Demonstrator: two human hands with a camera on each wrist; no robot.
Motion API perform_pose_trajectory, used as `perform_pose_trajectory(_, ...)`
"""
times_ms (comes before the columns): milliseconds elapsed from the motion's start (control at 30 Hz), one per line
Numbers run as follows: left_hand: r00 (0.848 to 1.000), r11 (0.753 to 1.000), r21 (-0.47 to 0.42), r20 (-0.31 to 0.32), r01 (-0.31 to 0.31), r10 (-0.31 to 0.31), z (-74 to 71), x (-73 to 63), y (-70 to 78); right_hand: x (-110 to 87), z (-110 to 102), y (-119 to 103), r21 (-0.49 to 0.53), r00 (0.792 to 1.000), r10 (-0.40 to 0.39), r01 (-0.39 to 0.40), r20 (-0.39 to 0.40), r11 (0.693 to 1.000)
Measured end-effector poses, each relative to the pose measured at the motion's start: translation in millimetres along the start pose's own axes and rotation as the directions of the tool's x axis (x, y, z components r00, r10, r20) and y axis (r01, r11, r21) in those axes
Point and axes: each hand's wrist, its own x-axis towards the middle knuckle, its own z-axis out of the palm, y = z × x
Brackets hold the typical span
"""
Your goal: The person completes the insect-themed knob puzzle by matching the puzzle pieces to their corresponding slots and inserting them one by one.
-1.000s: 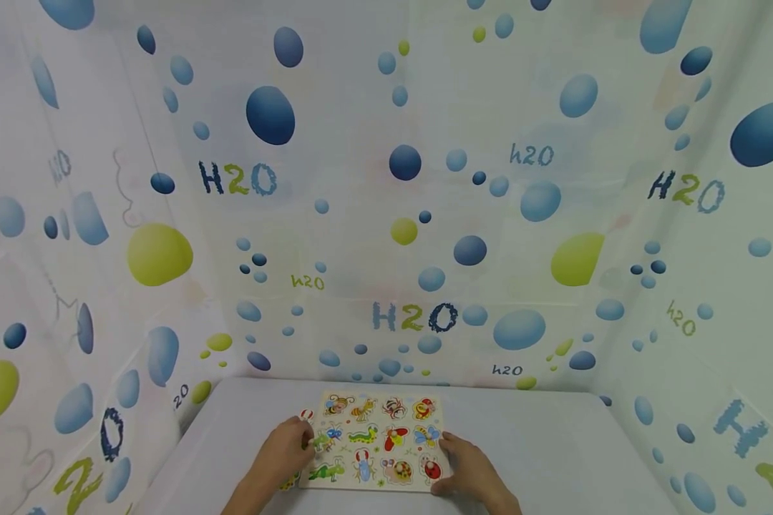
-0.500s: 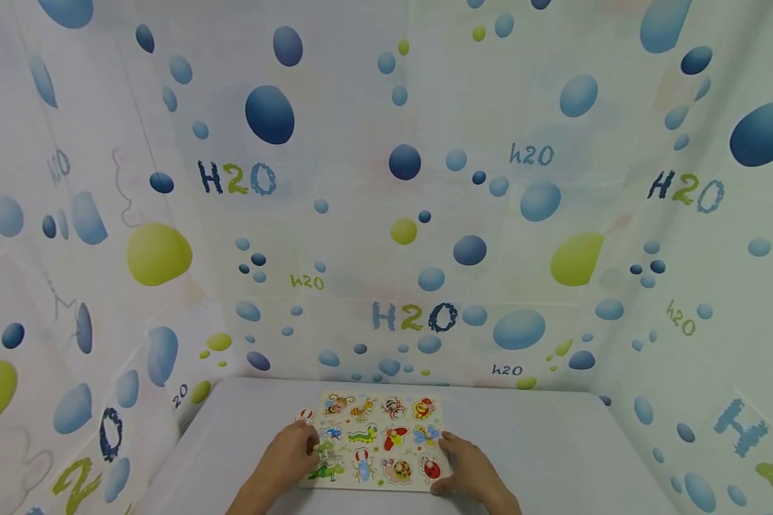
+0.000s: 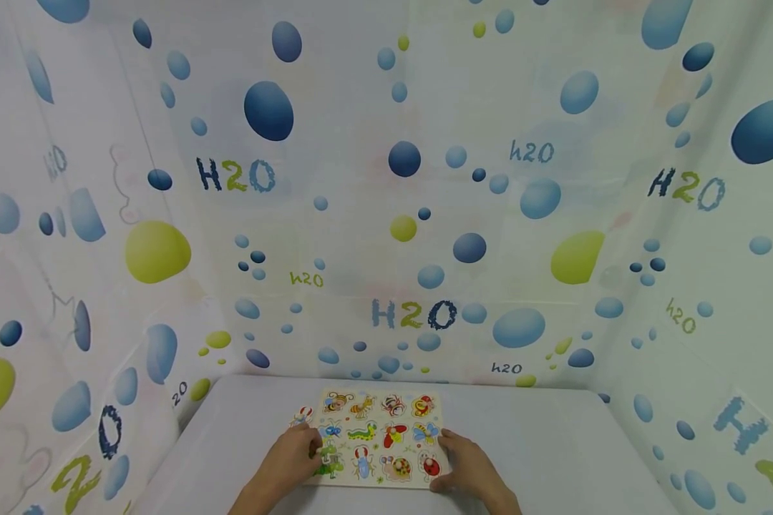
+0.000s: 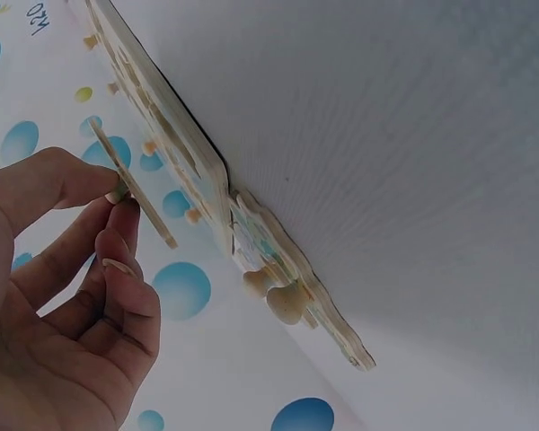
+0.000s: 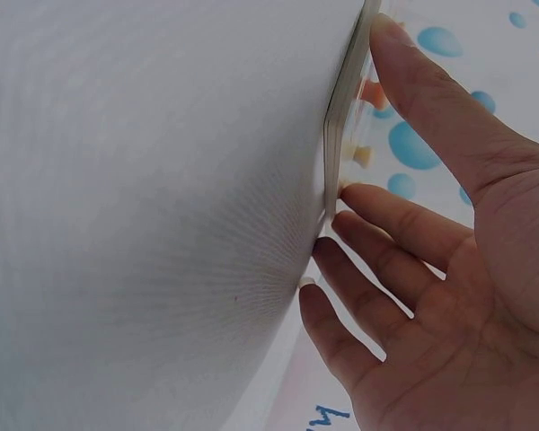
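Observation:
A wooden knob puzzle board [image 3: 378, 449] with painted insects lies on the white table. My left hand [image 3: 291, 454] is over its left edge. In the left wrist view, thumb and fingertips pinch the knob of a thin flat puzzle piece [image 4: 151, 214], tilted and clear of the board. From the head this piece shows green over the lower-left pictures. My right hand [image 3: 469, 463] rests at the board's right edge, thumb at the near corner. Its fingers [image 5: 404, 224] are fairly straight and touch the board's side.
Left of the board, a stag beetle piece [image 3: 303, 415] lies partly behind my left hand. Loose knobbed pieces [image 4: 287, 260] lie beside the board's edge in the left wrist view. A white curtain [image 3: 361, 186] with blue and green drops surrounds the table [image 3: 541, 443].
My left hand has moved a little right, bringing the green piece from the board's left edge over its lower-left pictures. The right hand stays at the right edge. The head view has shifted slightly.

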Motion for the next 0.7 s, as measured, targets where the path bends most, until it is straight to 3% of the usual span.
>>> perform_pose_trajectory(333,1.000,1.000,0.004,0.027,-0.002,0.002,1.3,-4.2,0.3,0.9,0.3,0.7,-0.014,1.000,0.000,0.000,0.000,1.000)
perform_pose_trajectory(700,0.998,0.999,-0.006,0.031,-0.045,0.045,3.8,-9.1,4.9,1.5,0.0,1.1,-0.002,1.000,0.008,-0.008,0.012,1.000)
